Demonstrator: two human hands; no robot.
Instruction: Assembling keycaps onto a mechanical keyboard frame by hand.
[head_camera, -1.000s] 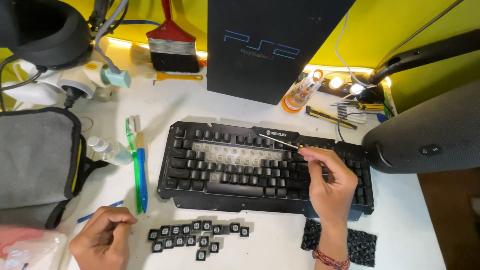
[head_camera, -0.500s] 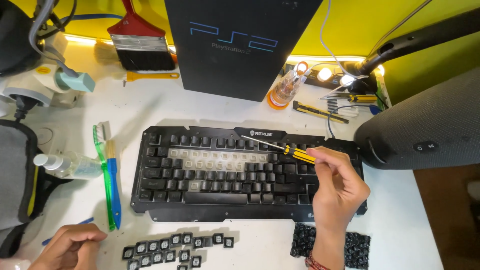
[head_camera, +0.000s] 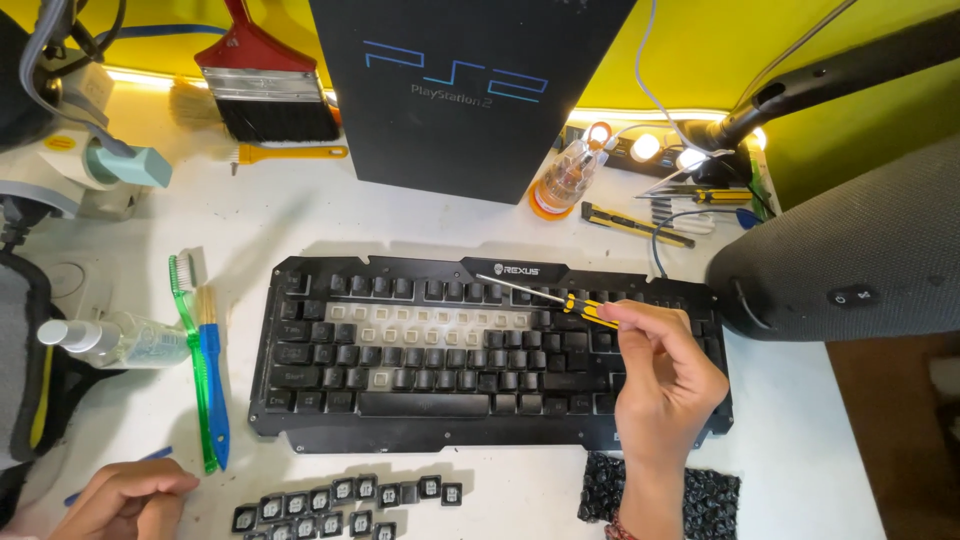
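Right hand (head_camera: 665, 385) holds a yellow-black screwdriver (head_camera: 560, 297) over the keyboard (head_camera: 400, 400) — loose keycaps (head_camera: 350, 498) below.

A tall black box (head_camera: 470, 90) with blue lettering stands behind the keyboard (head_camera: 480, 350).

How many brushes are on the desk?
3: a red-handled paintbrush at the back left, plus a green toothbrush and a blue brush lying side by side left of the keyboard.

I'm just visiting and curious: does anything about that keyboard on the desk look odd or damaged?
Yes. The black keyboard has a patch of pale bare switches in its upper middle where caps are missing. The loose keycaps lie in rows on the desk in front of it. The right hand holds a yellow-handled screwdriver above the keys.
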